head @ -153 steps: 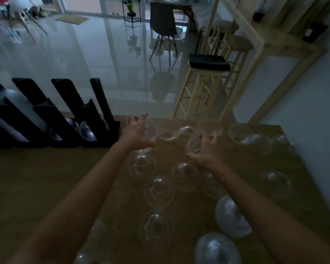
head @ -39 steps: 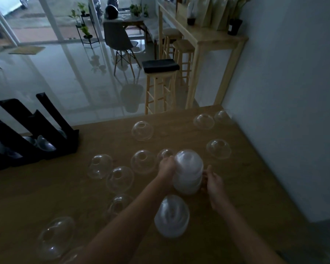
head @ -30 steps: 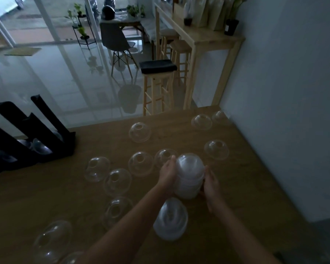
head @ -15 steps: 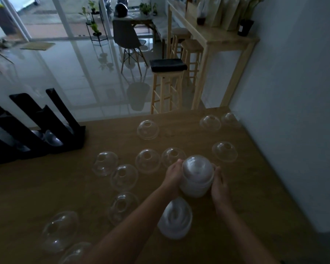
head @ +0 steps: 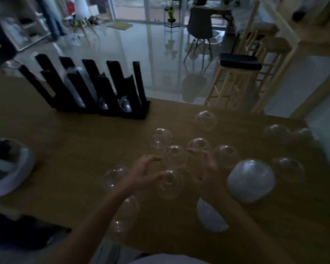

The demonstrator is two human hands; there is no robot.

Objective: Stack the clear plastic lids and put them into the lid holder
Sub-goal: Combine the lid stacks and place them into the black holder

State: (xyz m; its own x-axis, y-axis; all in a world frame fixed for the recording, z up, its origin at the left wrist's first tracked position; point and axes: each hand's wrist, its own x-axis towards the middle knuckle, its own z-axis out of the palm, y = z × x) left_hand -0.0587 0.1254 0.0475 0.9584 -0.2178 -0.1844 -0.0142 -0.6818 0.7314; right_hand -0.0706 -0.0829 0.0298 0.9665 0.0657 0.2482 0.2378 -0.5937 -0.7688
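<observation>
Your left hand (head: 144, 173) and your right hand (head: 206, 168) are both over the wooden table (head: 74, 159), fingers curled and apart, and neither holds anything that I can see. Between them sits a single clear lid (head: 169, 184), dome up with its small hole on top. The left thumb seems to touch its rim, but the blur does not let me be sure. This lid is the nearest one to both hands, perhaps a little closer to the left.

Just beyond your fingertips stand more loose lids (head: 174, 156), and others lie near your left forearm. Just to the right of your right hand stands the finished stack (head: 251, 181), whitish from many layers, dome up. A second, smaller stack (head: 210, 218) lies under your right wrist.

The lid holder (head: 95, 92) is far ahead and to the left, well apart from both hands, its black channels leaning and opening upward; some already contain lids.

I judge the next move as closing both hands on the lid between them, and then carrying it to the right, onto the stack.
</observation>
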